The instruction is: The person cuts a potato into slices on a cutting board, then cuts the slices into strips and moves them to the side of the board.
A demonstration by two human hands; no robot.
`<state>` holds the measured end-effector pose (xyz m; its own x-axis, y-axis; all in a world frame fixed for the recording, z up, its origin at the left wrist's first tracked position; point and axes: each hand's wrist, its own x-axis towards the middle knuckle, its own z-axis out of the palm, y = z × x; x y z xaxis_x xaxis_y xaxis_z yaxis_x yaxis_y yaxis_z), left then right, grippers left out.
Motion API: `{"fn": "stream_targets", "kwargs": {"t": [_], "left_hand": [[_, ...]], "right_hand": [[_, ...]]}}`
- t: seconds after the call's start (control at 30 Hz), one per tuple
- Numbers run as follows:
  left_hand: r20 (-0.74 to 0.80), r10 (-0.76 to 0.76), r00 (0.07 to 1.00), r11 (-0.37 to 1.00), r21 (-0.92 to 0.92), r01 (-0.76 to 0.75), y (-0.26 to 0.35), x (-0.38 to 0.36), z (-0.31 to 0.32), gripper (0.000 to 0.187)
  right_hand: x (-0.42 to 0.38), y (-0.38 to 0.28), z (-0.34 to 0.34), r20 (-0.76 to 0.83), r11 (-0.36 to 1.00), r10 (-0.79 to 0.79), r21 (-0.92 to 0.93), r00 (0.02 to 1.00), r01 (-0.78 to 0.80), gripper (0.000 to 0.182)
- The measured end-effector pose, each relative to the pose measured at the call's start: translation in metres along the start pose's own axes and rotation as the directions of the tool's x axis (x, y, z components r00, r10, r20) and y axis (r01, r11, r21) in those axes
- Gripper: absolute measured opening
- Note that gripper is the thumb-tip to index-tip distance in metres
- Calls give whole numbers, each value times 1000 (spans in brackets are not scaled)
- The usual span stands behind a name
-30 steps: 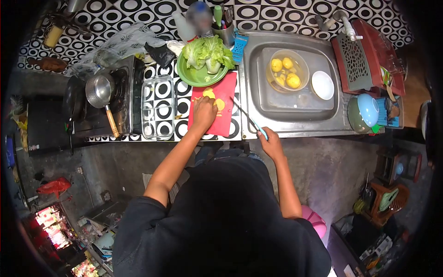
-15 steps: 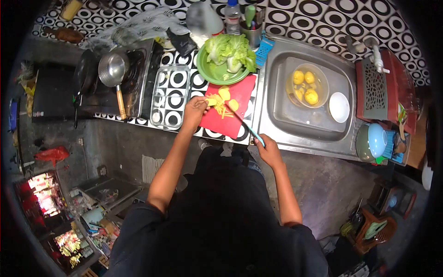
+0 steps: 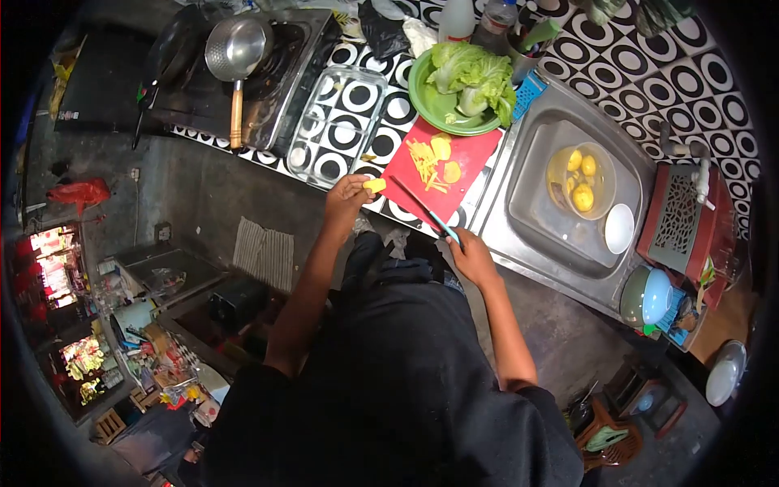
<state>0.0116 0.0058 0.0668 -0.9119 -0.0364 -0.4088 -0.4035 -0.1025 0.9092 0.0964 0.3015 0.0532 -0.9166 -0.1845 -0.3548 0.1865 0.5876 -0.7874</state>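
My left hand (image 3: 347,195) pinches a yellow potato piece (image 3: 374,185) at the left edge of the red cutting board (image 3: 472,159). In my right hand (image 3: 473,256) is a knife (image 3: 439,221) by its light blue handle, its blade slanting over the board's near part, tip towards the potato piece but apart from it. Thin potato strips (image 3: 425,161) lie heaped on the board, with potato slices (image 3: 451,172) beside them. Just behind the board stands a green bowl (image 3: 422,104) with leafy lettuce (image 3: 475,75).
Left of the board is a clear glass dish (image 3: 339,122); further left, a saucepan (image 3: 238,50) sits on the stove (image 3: 280,93). The sink (image 3: 519,213) on the right holds a bowl of peeled potatoes (image 3: 583,197) in water and a white bowl (image 3: 619,229). A dish rack (image 3: 677,207) stands beyond.
The view has turned and shifted. My left hand has drawn the potato piece away from the strips to the board's left edge. The knife blade has come away from the pile.
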Motion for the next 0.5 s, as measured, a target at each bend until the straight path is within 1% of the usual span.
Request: {"fn": "stream_targets", "kwargs": {"t": [0.13,0.23,0.33,0.47,0.5], "left_hand": [[3,10,1000,1000,-30,-10,-16,1,-4,21],[38,89,995,995,49,-91,-32,7,-2,26],[109,117,987,959,245,-141,-40,12,2,27],[214,252,944,854,409,-321,-42,23,10,20],[229,246,942,855,407,-322,-41,26,12,19]], "right_hand": [[4,-9,-4,-55,999,14,-48,998,-17,25],[6,-12,-6,-64,997,33,-62,997,-37,24],[5,-19,-6,-86,997,59,-52,995,-63,24],[-1,-30,-1,-117,995,78,-59,990,-85,25],[-3,-33,2,-133,994,83,-55,988,-91,26]]}}
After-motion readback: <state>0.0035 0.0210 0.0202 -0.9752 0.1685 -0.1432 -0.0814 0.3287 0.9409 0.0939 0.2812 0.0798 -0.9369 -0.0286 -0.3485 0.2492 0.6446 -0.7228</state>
